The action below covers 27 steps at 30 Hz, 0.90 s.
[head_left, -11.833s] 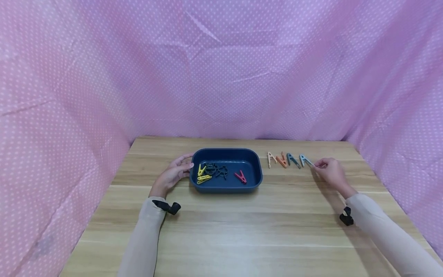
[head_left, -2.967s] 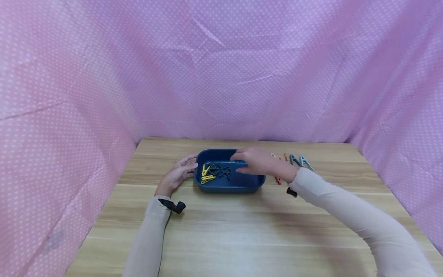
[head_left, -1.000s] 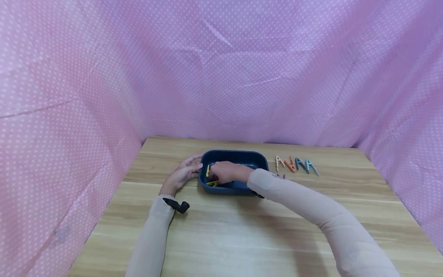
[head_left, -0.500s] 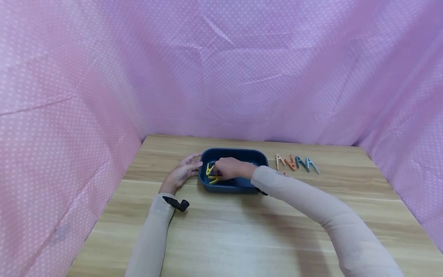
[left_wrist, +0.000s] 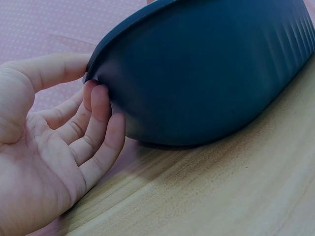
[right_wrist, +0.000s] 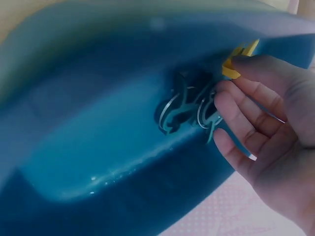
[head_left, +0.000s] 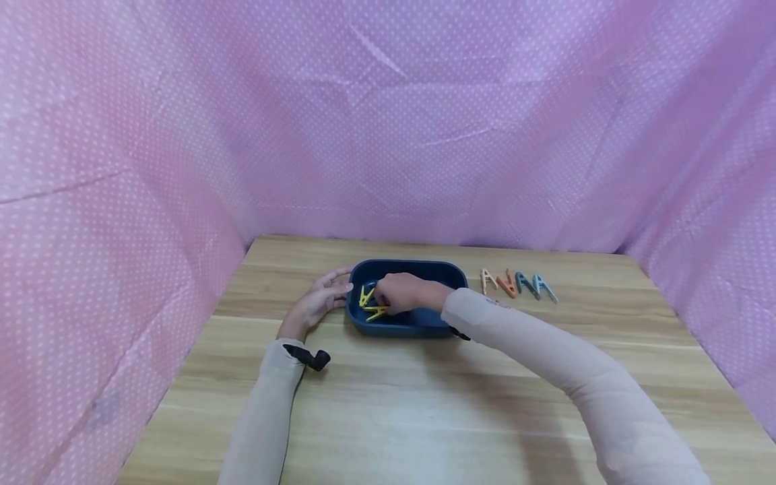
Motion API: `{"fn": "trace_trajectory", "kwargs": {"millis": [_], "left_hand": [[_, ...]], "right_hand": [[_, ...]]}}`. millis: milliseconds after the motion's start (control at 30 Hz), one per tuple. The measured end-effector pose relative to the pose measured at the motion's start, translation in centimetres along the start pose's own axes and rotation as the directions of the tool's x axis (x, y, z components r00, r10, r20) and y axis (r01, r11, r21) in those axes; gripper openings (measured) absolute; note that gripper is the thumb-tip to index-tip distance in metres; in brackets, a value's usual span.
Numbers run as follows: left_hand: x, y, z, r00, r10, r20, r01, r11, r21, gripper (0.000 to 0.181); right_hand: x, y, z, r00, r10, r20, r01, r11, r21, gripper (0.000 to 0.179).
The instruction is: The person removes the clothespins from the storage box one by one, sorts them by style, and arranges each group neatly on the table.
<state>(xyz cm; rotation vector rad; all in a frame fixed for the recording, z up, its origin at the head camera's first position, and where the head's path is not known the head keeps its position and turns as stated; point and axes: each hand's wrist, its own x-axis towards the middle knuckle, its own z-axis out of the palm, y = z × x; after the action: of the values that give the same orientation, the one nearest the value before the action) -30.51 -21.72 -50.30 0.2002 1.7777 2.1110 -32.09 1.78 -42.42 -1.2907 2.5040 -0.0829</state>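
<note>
A dark blue tub (head_left: 407,331) stands on the table, steadied by my left hand (head_left: 317,303) at its left end. In the left wrist view, the left thumb (left_wrist: 54,71) is at the tub's rim and the other fingers curl against the wall below. Inside the tub, my right hand (head_left: 403,293) pinches a yellow clothespin (right_wrist: 236,64) between thumb and index finger. Another yellow clothespin (head_left: 366,296) lies by the left wall. Under the right fingers, the right wrist view shows dark green clips (right_wrist: 184,108) with metal rings; the hand hides them in the head view.
Right of the tub lies a row of clothespins: cream (head_left: 488,281), orange (head_left: 506,284), dark teal (head_left: 526,284) and light blue (head_left: 544,287). The right sleeve (head_left: 545,350) crosses the table (head_left: 376,417) and nearly covers a red clothespin. A pink dotted cloth (head_left: 424,168) surrounds the table.
The red clothespin has gone from the tub to the table below the row. My right hand has come back into the tub's left side and shifted a yellow clothespin. My left hand stays.
</note>
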Motion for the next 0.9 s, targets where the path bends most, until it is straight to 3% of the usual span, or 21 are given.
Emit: {"fn": "trace_trajectory", "kwargs": {"millis": [467, 667, 900], "left_hand": [[-0.4, -0.4, 0.1, 0.999, 0.031, 0.016, -0.031, 1.0, 0.0, 0.057], [-0.4, -0.4, 0.1, 0.999, 0.046, 0.015, -0.046, 0.999, -0.009, 0.055], [-0.5, -0.4, 0.0, 0.999, 0.037, 0.018, -0.037, 0.999, -0.004, 0.057]], "right_hand": [[-3.8, 0.2, -2.5, 1.0, -0.006, 0.018, 0.007, 0.999, -0.034, 0.02], [-6.9, 0.9, -3.8, 0.999, 0.01, -0.037, -0.011, 1.0, -0.016, 0.013], [-11.3, 3.4, -4.0, 0.993, -0.025, -0.117, 0.034, 0.997, 0.072, 0.017]]}}
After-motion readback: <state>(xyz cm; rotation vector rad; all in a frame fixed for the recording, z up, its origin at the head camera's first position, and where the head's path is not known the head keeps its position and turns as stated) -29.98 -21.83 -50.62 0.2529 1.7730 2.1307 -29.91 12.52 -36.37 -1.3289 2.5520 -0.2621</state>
